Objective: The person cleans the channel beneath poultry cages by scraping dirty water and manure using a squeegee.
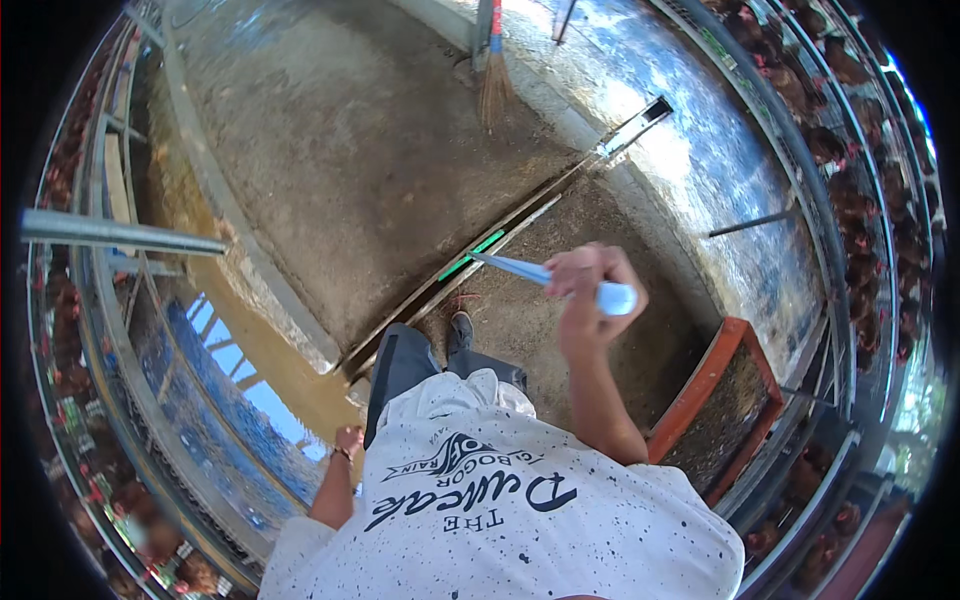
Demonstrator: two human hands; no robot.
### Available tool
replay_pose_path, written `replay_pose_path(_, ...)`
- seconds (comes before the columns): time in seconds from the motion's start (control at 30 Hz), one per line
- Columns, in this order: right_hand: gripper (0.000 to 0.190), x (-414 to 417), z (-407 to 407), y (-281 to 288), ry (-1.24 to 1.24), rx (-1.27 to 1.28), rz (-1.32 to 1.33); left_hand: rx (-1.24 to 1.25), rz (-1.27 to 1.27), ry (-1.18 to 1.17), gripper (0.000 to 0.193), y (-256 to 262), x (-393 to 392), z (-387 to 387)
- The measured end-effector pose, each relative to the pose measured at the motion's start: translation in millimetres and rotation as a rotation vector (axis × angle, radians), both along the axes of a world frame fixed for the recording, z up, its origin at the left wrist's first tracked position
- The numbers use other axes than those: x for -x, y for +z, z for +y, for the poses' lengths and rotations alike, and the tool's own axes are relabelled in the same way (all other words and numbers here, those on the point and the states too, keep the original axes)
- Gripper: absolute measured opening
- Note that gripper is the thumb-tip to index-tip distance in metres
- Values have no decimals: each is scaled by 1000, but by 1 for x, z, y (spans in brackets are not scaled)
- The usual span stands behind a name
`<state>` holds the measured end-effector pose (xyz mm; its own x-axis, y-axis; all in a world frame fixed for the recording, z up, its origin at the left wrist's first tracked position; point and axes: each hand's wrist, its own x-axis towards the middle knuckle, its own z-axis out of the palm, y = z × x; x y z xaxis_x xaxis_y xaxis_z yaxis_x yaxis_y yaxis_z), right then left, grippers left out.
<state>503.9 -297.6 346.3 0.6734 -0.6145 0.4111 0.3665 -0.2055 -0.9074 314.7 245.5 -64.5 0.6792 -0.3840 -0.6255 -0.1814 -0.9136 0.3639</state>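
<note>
My right hand (592,289) grips the upper end of a light blue pole (517,268), whose rounded end cap (616,298) points up towards me. The pole slants down and away to a narrow green head (471,256), perhaps a squeegee or broom. That head lies along a narrow drain channel (525,214) that crosses the concrete floor in front of my feet. My left hand (348,440) hangs low beside my left thigh, with a band at the wrist. Nothing shows in it, and its fingers are too small to read.
Caged brown hens (855,225) line both sides. A stick broom (495,90) stands at the far low kerb (559,112). Muddy water (262,315) lies along the left. An orange frame (705,382) stands at my right, and a metal pipe (124,232) juts in from the left.
</note>
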Motion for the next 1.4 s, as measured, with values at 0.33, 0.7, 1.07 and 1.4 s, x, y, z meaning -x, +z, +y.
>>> replay_pose_path(0.33, 27, -36, 50, 3, 168, 306, 20, 83, 381, 702, 27, 11, -77, -63)
replay_pose_path(0.7, 26, -158, 21, -67, -92, -168, -55, 155, 452, 792, 34, -29, -243, -39)
replay_pose_path(1.07, 29, -311, 71, 63, -71, 31, -22, 11, 359, 193, 27, -25, -428, 53)
replay_pose_path(1.4, 34, -491, 142, 125, -214, 227, -132, 131, 265, 874, 20, -48, -473, 56)
